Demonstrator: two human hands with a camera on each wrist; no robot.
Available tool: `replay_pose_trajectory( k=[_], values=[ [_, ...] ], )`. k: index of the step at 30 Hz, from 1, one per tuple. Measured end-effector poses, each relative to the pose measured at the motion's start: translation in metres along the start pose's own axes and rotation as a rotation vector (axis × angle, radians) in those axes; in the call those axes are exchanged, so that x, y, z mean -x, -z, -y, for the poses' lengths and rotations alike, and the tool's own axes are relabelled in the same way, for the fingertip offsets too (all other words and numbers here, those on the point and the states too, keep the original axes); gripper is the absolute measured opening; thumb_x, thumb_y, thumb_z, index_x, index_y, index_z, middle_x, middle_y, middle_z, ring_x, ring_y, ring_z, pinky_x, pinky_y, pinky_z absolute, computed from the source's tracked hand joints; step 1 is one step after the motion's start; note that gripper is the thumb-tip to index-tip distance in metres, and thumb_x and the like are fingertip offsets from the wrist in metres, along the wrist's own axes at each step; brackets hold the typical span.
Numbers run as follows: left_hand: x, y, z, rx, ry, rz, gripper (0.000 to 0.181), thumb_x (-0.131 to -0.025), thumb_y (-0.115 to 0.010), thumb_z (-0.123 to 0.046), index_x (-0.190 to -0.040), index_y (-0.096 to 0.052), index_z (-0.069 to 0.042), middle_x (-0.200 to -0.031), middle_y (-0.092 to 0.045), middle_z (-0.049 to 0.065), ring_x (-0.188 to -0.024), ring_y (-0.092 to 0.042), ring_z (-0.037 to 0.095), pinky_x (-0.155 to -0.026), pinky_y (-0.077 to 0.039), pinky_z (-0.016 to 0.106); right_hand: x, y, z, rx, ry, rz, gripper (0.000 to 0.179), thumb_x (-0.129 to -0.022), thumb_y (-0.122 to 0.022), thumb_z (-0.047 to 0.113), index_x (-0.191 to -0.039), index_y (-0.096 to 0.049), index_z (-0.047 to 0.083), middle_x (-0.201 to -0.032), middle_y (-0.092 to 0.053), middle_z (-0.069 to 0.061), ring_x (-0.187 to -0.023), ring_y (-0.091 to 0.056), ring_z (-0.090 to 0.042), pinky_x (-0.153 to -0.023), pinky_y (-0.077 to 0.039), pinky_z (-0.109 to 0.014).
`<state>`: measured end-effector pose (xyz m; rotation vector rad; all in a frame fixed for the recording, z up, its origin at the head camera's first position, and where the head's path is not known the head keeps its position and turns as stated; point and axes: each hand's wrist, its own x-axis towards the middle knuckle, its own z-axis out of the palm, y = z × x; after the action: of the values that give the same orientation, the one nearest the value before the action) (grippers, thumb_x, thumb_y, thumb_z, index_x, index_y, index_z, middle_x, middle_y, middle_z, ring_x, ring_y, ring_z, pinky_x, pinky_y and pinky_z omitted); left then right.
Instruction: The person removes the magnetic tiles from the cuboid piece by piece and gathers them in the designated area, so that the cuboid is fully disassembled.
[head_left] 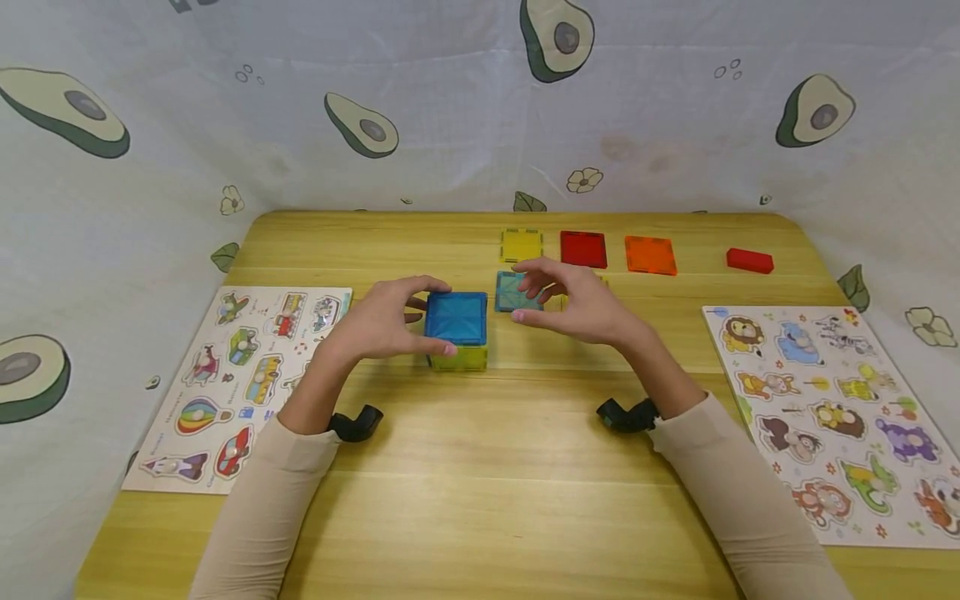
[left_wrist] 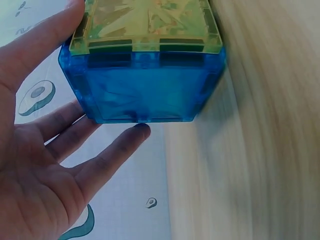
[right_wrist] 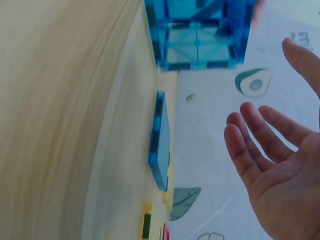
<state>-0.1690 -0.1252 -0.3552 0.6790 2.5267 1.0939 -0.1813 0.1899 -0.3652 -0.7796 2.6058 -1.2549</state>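
A box of translucent magnetic tiles (head_left: 457, 318) stands on the table, blue on top with a yellow front face (left_wrist: 150, 22). My left hand (head_left: 382, 321) holds it from the left, thumb at the front and forefinger at the back edge. My right hand (head_left: 581, 304) is raised to the box's right with fingers loosely bent and nothing in them. Near its fingertips lies a flat light-blue tile (head_left: 510, 293). In the right wrist view, the box's blue side (right_wrist: 197, 47) and the blue tile (right_wrist: 159, 142) are apart from the right hand.
Behind lie a yellow tile (head_left: 521, 245), a red tile (head_left: 582, 249), an orange tile (head_left: 651, 255) and a red block (head_left: 750, 261). Another yellow tile is partly hidden by the right hand. A vehicle puzzle board (head_left: 247, 383) lies left, an animal puzzle board (head_left: 832, 417) right.
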Motion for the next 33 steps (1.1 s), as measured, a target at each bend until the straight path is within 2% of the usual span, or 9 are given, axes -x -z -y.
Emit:
replay_pose_trajectory(
  k=[5, 10, 19, 25, 33],
  values=[
    [-0.003, -0.001, 0.000, 0.029, -0.014, 0.027, 0.088, -0.076, -0.093, -0.039, -0.148, -0.051, -0.012, -0.152, -0.052, 0.011, -0.124, -0.065, 0.038, -0.098, -0.059, 0.048, -0.002, -0.010, 0.008, 0.007, 0.032, 0.020, 0.066, -0.088, -0.083, 0.032, -0.146, -0.056, 0.016, -0.118, -0.068, -0.013, -0.105, -0.065, -0.029, -0.096, -0.057, -0.045],
    [-0.004, 0.004, 0.000, 0.021, -0.012, 0.058, 0.093, -0.074, -0.095, -0.034, -0.151, -0.047, -0.013, -0.154, -0.050, 0.012, -0.119, -0.069, 0.038, -0.097, -0.059, 0.048, -0.007, -0.020, 0.013, 0.018, 0.021, 0.050, 0.075, -0.083, -0.087, 0.038, -0.147, -0.055, 0.014, -0.116, -0.067, -0.012, -0.102, -0.065, -0.031, -0.096, -0.057, -0.045],
    [-0.001, 0.006, 0.001, 0.028, 0.024, 0.056, 0.092, -0.074, -0.095, -0.033, -0.151, -0.049, -0.015, -0.152, -0.053, 0.012, -0.114, -0.072, 0.034, -0.094, -0.060, 0.046, -0.015, -0.032, 0.019, 0.035, 0.033, 0.098, 0.083, -0.078, -0.091, 0.039, -0.146, -0.054, 0.009, -0.109, -0.066, -0.014, -0.096, -0.063, -0.032, -0.091, -0.057, -0.045],
    [0.002, 0.007, 0.001, 0.014, 0.037, 0.048, 0.090, -0.073, -0.095, -0.035, -0.149, -0.050, -0.018, -0.152, -0.053, 0.012, -0.114, -0.072, 0.033, -0.094, -0.060, 0.047, -0.017, -0.039, 0.021, 0.074, 0.046, 0.093, 0.083, -0.077, -0.091, 0.040, -0.144, -0.056, 0.007, -0.107, -0.066, -0.013, -0.094, -0.064, -0.030, -0.087, -0.059, -0.042],
    [0.004, 0.006, 0.002, 0.017, 0.032, 0.044, 0.089, -0.073, -0.095, -0.035, -0.149, -0.051, -0.018, -0.150, -0.055, 0.011, -0.106, -0.075, 0.028, -0.084, -0.063, 0.042, -0.021, -0.043, 0.026, 0.117, 0.044, 0.074, 0.083, -0.076, -0.091, 0.043, -0.142, -0.058, 0.006, -0.100, -0.066, -0.012, -0.087, -0.060, -0.028, -0.078, -0.056, -0.038]
  ],
)
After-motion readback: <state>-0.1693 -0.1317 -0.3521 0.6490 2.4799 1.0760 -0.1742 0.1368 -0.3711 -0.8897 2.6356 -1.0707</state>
